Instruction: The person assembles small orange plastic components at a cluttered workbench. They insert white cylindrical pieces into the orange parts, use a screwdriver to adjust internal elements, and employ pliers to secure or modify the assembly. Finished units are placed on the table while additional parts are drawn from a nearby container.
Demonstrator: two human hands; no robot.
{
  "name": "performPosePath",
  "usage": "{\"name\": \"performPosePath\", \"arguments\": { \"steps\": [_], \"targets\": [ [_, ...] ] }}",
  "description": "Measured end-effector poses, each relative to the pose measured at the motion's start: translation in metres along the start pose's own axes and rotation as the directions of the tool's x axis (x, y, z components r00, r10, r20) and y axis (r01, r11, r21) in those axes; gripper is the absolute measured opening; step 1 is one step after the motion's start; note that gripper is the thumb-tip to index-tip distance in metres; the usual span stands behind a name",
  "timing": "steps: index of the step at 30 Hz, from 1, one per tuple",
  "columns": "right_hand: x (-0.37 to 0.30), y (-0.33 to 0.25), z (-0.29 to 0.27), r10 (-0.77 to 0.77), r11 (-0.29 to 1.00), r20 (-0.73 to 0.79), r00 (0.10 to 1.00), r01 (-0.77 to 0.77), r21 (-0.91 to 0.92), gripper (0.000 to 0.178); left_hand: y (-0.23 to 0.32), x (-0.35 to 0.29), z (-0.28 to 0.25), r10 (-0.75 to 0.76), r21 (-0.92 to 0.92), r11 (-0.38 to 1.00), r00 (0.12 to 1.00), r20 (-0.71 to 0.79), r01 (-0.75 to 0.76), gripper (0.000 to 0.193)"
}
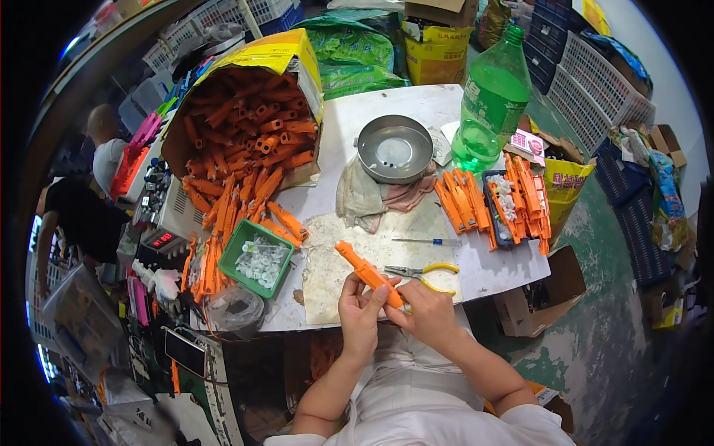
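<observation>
White clothing lies below both hands, which hold one long, blocky, bright-orange plastic piece.

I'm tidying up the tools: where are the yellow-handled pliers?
In the head view, the yellow-handled pliers lie on the table right of centre, between the right hand and the thin blue-ended tool.

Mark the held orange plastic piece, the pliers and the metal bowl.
Held orange plastic piece (365, 270), head view: body's middle.
Yellow-handled pliers (418, 273), head view: pivot.
Metal bowl (395, 128), head view: far inner wall.
</observation>
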State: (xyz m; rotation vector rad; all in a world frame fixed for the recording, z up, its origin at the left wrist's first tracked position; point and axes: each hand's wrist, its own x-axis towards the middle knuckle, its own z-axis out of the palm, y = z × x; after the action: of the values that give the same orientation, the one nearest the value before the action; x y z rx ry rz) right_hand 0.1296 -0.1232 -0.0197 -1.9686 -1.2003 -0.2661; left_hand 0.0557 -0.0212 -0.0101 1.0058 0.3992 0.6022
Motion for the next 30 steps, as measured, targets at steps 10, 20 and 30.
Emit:
{"name": "performPosePath", "arguments": {
  "steps": [10, 20, 30],
  "targets": [
    [0.003, 0.003, 0.008, 0.022, 1.000, 0.039, 0.999, -0.023, 0.013, 0.027, -0.003, 0.006, -0.007, -0.021, 0.002, 1.000, 0.999, -0.029, 0.021, 0.036],
    [0.036, 0.033, -0.007, 0.217, 0.973, -0.077, 0.973, -0.222, -0.065, 0.025, -0.015, 0.015, -0.023, 0.407, 0.357, 0.849, 0.913, 0.027, -0.390, 0.048],
    [0.075, 0.084, -0.009, 0.376, 0.874, 0.047, 0.926, -0.337, -0.351, 0.042, -0.023, 0.018, -0.040, 0.411, 0.612, 0.685, 0.903, 0.123, -0.395, 0.028]
  ]
}}
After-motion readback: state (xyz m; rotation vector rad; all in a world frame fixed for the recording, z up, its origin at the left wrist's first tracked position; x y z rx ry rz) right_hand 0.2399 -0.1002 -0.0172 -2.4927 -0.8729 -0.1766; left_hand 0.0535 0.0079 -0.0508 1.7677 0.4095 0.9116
